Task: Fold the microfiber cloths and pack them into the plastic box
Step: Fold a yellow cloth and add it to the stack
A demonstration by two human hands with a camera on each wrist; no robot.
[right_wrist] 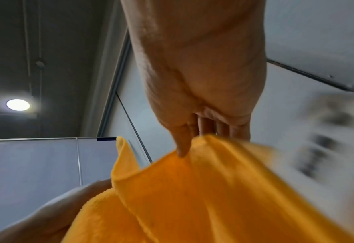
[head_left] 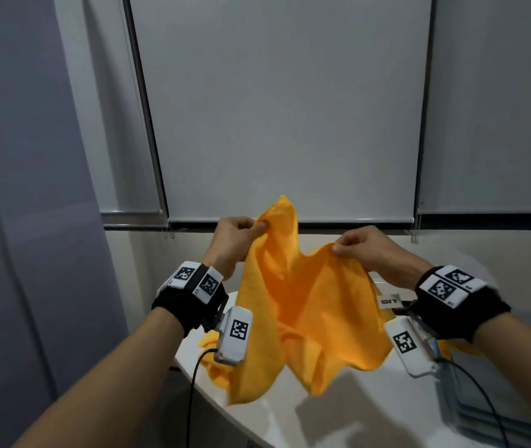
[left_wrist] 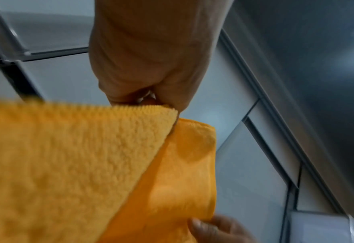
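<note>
Orange fluffy microfiber cloth (head_left: 302,305) hangs above white round table (head_left: 338,421); left hand (head_left: 231,240) and right hand (head_left: 374,250) each pinch its top edge, fingers clamped.

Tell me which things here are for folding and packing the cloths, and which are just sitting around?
For the job:
- orange cloth, held up by the left hand and right hand
- more orange cloth lying on the table
- clear plastic box, at the right edge

Just around:
- window blinds
- ceiling light
- labelled item behind the cloth
</note>
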